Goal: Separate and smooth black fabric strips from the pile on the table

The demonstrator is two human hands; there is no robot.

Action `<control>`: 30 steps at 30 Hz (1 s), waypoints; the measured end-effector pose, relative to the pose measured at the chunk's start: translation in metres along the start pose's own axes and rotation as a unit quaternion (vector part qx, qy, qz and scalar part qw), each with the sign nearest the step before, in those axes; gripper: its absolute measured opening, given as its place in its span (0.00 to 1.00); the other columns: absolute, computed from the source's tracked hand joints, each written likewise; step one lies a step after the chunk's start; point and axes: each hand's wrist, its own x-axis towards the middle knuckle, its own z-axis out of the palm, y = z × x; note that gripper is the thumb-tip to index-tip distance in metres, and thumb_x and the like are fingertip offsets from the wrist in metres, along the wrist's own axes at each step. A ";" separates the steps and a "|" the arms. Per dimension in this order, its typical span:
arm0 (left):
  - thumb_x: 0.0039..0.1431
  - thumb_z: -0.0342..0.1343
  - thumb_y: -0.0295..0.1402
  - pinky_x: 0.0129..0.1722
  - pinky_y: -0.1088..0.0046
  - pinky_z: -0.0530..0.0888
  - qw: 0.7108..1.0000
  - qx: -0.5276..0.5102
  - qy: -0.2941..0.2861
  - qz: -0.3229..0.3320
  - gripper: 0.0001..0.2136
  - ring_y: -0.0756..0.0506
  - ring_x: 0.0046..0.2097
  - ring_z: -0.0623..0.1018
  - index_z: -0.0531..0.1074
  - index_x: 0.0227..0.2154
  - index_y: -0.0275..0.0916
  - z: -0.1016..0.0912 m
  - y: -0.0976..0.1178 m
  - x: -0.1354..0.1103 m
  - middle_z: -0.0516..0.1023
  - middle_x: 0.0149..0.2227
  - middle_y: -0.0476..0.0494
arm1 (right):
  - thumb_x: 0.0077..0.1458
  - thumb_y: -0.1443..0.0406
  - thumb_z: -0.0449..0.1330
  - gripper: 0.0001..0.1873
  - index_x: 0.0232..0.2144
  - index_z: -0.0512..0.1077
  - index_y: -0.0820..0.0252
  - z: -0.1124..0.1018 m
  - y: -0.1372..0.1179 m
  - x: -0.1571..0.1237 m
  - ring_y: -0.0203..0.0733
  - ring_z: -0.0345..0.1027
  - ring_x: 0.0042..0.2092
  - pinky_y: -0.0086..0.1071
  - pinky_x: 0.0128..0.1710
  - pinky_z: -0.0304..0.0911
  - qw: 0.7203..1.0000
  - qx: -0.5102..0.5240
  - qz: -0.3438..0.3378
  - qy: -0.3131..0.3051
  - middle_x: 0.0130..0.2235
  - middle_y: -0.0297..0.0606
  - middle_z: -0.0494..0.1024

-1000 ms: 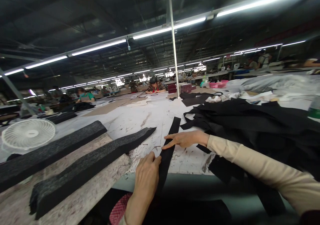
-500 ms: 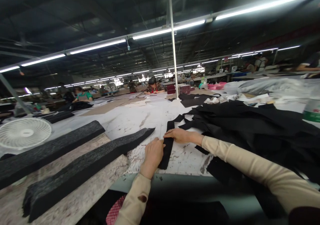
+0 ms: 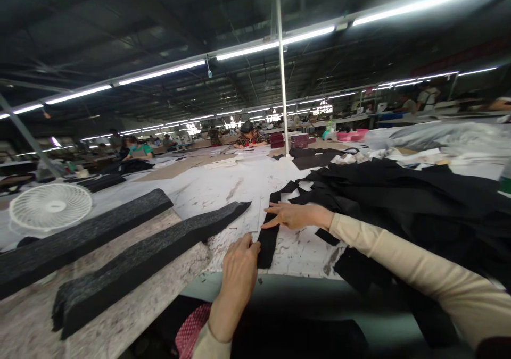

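Note:
A narrow black fabric strip (image 3: 268, 250) lies on the white-covered table in front of me, its near end close to the table edge. My right hand (image 3: 294, 216) rests on the strip's upper part with fingers spread and stretched out. At the strip's left edge is my left hand (image 3: 239, 266), fingers bent together and thumb against the edge, as if pinching it; the fingertips are partly hidden. To the right spreads a large heap of black fabric pieces (image 3: 375, 189), which meets the far end of the strip.
Two long stacks of dark strips, a nearer one (image 3: 151, 255) and a farther one (image 3: 91, 231), lie at left on a mottled board (image 3: 187, 266). Beside them stands a white fan (image 3: 54, 206). A thin pole (image 3: 283, 82) rises from the table. Co-workers sit farther back.
My left hand has slid toward me along the strip, nearer its close end. The fingers of my right hand have spread apart on the fabric. The view has shifted slightly.

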 end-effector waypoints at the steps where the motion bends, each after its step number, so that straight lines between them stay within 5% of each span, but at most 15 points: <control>1: 0.64 0.43 0.28 0.37 0.70 0.66 1.000 0.002 -0.004 0.000 0.14 0.46 0.38 0.74 0.76 0.38 0.41 0.000 0.000 0.000 0.73 0.37 0.44 | 0.44 0.83 0.48 0.36 0.53 0.71 0.56 0.000 -0.006 0.002 0.45 0.54 0.63 0.38 0.60 0.53 1.000 -0.012 -0.017 0.021 0.61 0.43 0.62; 5: 0.64 0.43 0.28 0.37 0.69 0.67 1.000 0.000 -0.009 0.003 0.14 0.45 0.39 0.74 0.75 0.36 0.41 0.000 -0.001 0.001 0.73 0.37 0.43 | 0.42 0.84 0.47 0.37 0.53 0.70 0.61 -0.001 -0.025 0.005 0.43 0.65 0.55 0.32 0.53 0.61 0.997 0.009 -0.078 0.021 0.55 0.45 0.70; 8: 0.64 0.43 0.28 0.39 0.69 0.67 1.000 -0.007 -0.004 0.020 0.14 0.45 0.40 0.74 0.76 0.37 0.41 0.000 -0.005 -0.001 0.74 0.37 0.43 | 0.41 0.84 0.46 0.40 0.56 0.67 0.58 -0.003 -0.030 0.004 0.44 0.63 0.57 0.33 0.53 0.60 0.996 0.041 -0.082 -0.007 0.58 0.44 0.67; 15: 0.62 0.49 0.34 0.42 0.65 0.68 0.975 -0.165 0.121 -0.082 0.10 0.43 0.39 0.73 0.74 0.36 0.39 0.004 -0.016 -0.026 0.75 0.33 0.44 | 0.42 0.85 0.46 0.42 0.57 0.66 0.55 -0.002 -0.031 0.000 0.47 0.59 0.60 0.35 0.56 0.58 0.997 0.053 -0.045 -0.029 0.62 0.46 0.60; 19: 0.59 0.50 0.27 0.40 0.65 0.66 0.977 -0.134 0.130 -0.103 0.08 0.43 0.39 0.73 0.74 0.30 0.40 0.005 -0.009 -0.030 0.75 0.31 0.46 | 0.43 0.84 0.49 0.38 0.55 0.68 0.59 0.001 -0.037 0.000 0.50 0.52 0.63 0.39 0.59 0.54 0.997 0.000 -0.068 0.023 0.62 0.49 0.59; 23: 0.63 0.44 0.28 0.38 0.64 0.62 0.985 -0.065 0.149 -0.054 0.13 0.44 0.37 0.72 0.74 0.31 0.41 0.007 -0.006 -0.033 0.74 0.30 0.45 | 0.44 0.83 0.50 0.32 0.51 0.72 0.64 0.005 -0.040 0.004 0.46 0.62 0.56 0.35 0.54 0.60 0.993 -0.010 -0.109 0.048 0.52 0.49 0.70; 30: 0.64 0.43 0.29 0.38 0.64 0.61 0.988 -0.031 0.147 -0.038 0.14 0.45 0.37 0.71 0.75 0.30 0.41 0.005 -0.014 -0.040 0.74 0.30 0.46 | 0.46 0.82 0.49 0.37 0.56 0.67 0.53 0.001 -0.059 -0.002 0.42 0.64 0.48 0.32 0.46 0.62 0.993 -0.028 -0.109 0.033 0.48 0.44 0.69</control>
